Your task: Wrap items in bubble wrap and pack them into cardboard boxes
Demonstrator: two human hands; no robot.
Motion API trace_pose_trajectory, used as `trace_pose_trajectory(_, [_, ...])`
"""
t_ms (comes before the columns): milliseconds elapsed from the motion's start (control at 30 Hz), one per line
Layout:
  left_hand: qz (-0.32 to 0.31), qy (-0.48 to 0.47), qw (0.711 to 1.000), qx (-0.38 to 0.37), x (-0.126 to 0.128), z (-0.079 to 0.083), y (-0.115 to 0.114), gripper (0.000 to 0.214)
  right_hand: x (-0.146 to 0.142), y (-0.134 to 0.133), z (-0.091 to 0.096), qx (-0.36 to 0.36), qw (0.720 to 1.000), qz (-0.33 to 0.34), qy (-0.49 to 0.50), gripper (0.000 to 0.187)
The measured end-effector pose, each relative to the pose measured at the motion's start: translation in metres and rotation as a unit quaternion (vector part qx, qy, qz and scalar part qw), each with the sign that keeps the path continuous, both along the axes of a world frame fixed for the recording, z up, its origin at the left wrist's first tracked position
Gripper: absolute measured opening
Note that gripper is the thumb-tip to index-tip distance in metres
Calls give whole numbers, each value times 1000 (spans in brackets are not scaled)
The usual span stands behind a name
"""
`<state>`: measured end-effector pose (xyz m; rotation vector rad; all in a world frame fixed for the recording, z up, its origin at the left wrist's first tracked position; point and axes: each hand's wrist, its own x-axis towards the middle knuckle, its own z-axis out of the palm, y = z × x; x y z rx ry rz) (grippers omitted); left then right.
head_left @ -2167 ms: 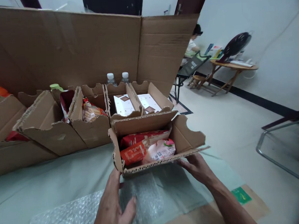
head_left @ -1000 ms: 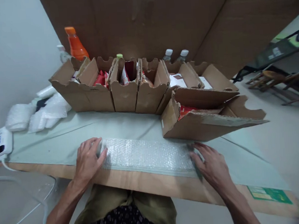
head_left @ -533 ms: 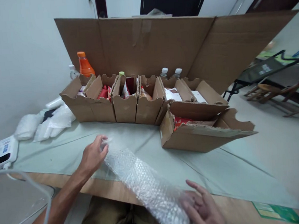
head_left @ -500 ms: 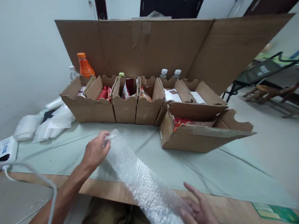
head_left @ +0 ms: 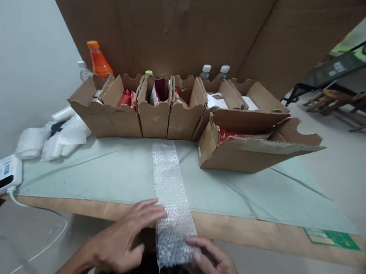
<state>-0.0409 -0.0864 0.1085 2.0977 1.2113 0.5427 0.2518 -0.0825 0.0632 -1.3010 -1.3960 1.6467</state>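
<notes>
Bubble wrap now lengthwise; boxes snack-filled

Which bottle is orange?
The bottle at the far left, behind the row of cardboard boxes. Its body and cap are bright orange. The two bottles further right are clear with white caps.

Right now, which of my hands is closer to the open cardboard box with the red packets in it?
Right. The right hand sits at the bubble wrap strip's near end, below the open box. The left hand lies left of the strip, farther away.
</notes>
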Motion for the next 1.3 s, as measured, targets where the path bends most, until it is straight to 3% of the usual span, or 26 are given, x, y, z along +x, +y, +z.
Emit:
trace_pose_trajectory(67, [22, -5, 1000, -12, 6, 1, -22, 107, -6, 7, 6, -40, 998, -4, 43, 42])
trace_pose_trajectory(133, [91, -25, 995, 22, 17, -5, -23, 101, -15, 18, 11, -27, 995, -12, 100, 44])
trace_pose_trajectory(267, [269, -74, 958, 62, 38, -30, 16, 54, -31, 46, 17, 88, 982, -11, 164, 52])
trace_pose_trajectory(367, [325, -62, 939, 89, 43, -46, 48, 50, -27, 58, 19, 179, 978, -18, 104, 52])
trace_pose_trajectory(467, [334, -12, 935, 116, 43, -56, 64, 61, -17, 64, 17, 303, 951, -12, -55, 37])
trace_pose_trajectory(600, [345, 56, 928, 132, 43, -62, 68, 65, -14, 71, 9, 471, 859, 69, -189, 39])
trace_pose_trajectory(700, [342, 88, 926, 132, 45, -66, 70, 64, -19, 80, 5, 513, 804, 143, -265, 49])
trace_pose_trajectory(800, [342, 125, 921, 139, 46, -69, 74, 65, -25, 89, 5, 506, 770, 207, -329, 52])
trace_pose_trajectory(1000, [342, 96, 916, 186, 39, -58, 67, 57, -35, 101, 0, 503, 745, 260, -354, 41])
trace_pose_trajectory(1167, [226, 68, 943, 236, 38, -46, 40, 47, -38, 110, -9, 550, 729, 231, -336, 35])
trace_pose_trajectory(1233, [200, 69, 949, 233, 41, -47, 35, 39, -39, 114, -5, 557, 734, 227, -315, 35])
trace_pose_trajectory(1300, [211, 56, 949, 228, 44, -49, 33, 31, -40, 117, 2, 539, 756, 232, -291, 33])
